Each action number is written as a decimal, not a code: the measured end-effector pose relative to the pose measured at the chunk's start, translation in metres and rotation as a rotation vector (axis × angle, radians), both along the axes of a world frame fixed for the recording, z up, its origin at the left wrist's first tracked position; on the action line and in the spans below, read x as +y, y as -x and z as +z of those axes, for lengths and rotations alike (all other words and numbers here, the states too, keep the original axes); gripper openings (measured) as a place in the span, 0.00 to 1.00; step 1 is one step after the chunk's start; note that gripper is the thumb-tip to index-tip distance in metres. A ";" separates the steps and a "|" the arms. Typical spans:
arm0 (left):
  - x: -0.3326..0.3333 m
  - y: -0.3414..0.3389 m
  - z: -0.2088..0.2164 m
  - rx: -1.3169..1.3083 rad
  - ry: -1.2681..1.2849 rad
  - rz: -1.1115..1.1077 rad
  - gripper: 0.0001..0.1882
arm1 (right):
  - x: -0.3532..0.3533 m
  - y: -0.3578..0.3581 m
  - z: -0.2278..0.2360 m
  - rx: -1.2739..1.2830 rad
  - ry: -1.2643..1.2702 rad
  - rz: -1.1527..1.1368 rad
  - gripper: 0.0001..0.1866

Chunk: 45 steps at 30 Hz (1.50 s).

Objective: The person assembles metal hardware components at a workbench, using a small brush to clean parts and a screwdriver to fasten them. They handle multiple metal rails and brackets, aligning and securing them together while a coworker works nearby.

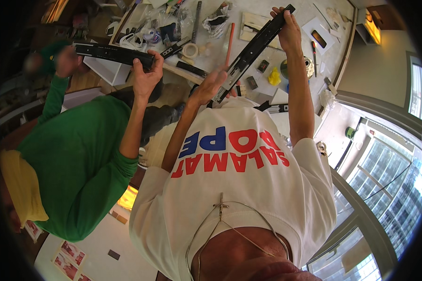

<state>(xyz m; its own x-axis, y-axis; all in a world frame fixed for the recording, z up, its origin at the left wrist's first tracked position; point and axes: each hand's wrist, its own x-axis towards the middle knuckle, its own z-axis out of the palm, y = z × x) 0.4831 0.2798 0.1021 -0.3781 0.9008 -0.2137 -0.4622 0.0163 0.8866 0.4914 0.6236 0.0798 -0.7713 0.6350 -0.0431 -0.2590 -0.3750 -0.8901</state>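
Note:
I hold a long black metal drawer slide [255, 51] slantwise above the front of the worktable. My left hand [211, 86] is closed on its lower end, close to my shirt, with the fingers partly behind the rail. My right hand [290, 33] grips the upper end, its fingers wrapped around the rail from the right. To my left a co-worker in a green sweater [79, 154] holds another black drawer slide [112, 54] with both hands.
On the cluttered worktable [206, 56] lie tape rolls [190, 50], a red stick [230, 42], a yellow crumpled piece [274, 77], a phone [319, 39], a screwdriver [314, 58], a can [308, 67] and plastic bags. Windows [384, 178] stand at right.

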 end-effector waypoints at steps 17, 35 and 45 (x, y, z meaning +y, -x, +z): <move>0.006 0.007 -0.003 0.066 0.038 -0.008 0.22 | -0.026 -0.015 0.004 0.018 -0.142 0.028 0.32; 0.006 0.007 0.003 -0.061 0.008 0.018 0.25 | -0.016 -0.018 0.008 -0.114 -0.125 0.087 0.26; 0.014 0.012 0.003 0.099 0.024 -0.001 0.35 | -0.025 -0.022 0.011 -0.223 -0.286 0.174 0.29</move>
<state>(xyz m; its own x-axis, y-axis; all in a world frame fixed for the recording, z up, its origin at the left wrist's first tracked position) 0.4707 0.2934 0.1053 -0.3972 0.8963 -0.1971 -0.3720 0.0391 0.9274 0.5131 0.5984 0.0910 -0.8599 0.5066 -0.0624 -0.0017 -0.1251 -0.9921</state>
